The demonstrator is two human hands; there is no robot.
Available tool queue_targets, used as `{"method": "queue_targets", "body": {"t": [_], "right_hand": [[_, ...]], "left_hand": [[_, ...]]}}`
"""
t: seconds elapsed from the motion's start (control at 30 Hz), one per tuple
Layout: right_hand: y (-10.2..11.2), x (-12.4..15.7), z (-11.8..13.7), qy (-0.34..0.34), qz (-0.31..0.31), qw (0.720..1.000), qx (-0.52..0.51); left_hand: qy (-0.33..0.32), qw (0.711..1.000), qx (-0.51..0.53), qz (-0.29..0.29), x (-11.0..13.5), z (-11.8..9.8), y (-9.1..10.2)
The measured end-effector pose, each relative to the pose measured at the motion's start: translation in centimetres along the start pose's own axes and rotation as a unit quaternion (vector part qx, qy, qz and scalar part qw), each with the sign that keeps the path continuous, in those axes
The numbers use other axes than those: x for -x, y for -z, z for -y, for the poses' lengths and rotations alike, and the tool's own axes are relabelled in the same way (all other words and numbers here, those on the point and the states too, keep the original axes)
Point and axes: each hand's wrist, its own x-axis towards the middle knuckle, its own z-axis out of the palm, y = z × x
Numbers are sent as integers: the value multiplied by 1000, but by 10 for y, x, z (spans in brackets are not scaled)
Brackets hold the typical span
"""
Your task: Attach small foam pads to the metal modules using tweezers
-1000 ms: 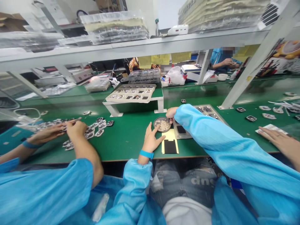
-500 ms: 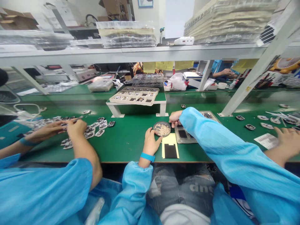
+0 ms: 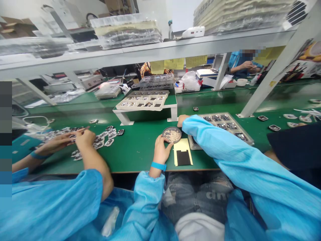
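Observation:
A shallow round dish (image 3: pixel 172 134) with many small beige pieces rests on the green bench. My left hand (image 3: pixel 161 150), with a blue band at the wrist, grips its near left rim between thumb and fingers. Just beyond the dish's far right rim is my right hand (image 3: pixel 182 120); its fingers are hidden, partly by the blue sleeve. Beneath that forearm lies a clear compartment tray (image 3: pixel 247 135) holding small dark electronic modules, partly covered by the sleeve. Near the bench edge, a yellow pad (image 3: pixel 181 144) has a black square sheet (image 3: pixel 183 158) on it.
A low stand (image 3: pixel 174 110) carries a cream tray (image 3: pixel 120 106) of parts. At left, a co-worker's hands (image 3: pixel 85 139) handle a small piece beside scattered watch-like parts (image 3: pixel 100 140). A dark sleeve (image 3: pixel 293 144) reaches in at right. The shelf (image 3: pixel 125 55) crosses above.
The view has tilted and shifted a little. My right hand has moved slightly left and away from the tray, baring more modules. My left hand stays on the dish.

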Motion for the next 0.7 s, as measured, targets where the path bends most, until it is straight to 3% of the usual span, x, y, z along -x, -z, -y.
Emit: {"method": "queue_targets", "body": {"t": [0.2, 0.33, 0.37, 0.43, 0.5, 0.57, 0.7], "right_hand": [[20, 37, -26, -11, 21, 989, -146], [-4, 92, -70, 56, -1, 958, -282], [-15, 106, -82, 73, -13, 942, -327], [-39, 133, -106, 96, -56, 851, -513], [-62, 153, -122, 83, -85, 795, -595], [-81, 165, -130, 74, -82, 769, -630], [-112, 170, -124, 65, -73, 743, -662]], "left_hand": [[-6, 997, -44, 61, 0, -12, 5], [-1, 991, -80, 105, 3, -24, 8], [2, 990, -86, 113, 4, -28, 8], [4, 988, -89, 125, 8, -33, 8], [1, 989, -81, 126, 11, -36, 7], [1, 990, -68, 121, 12, -37, 8], [18, 989, -55, 137, 14, -35, 11]]}}
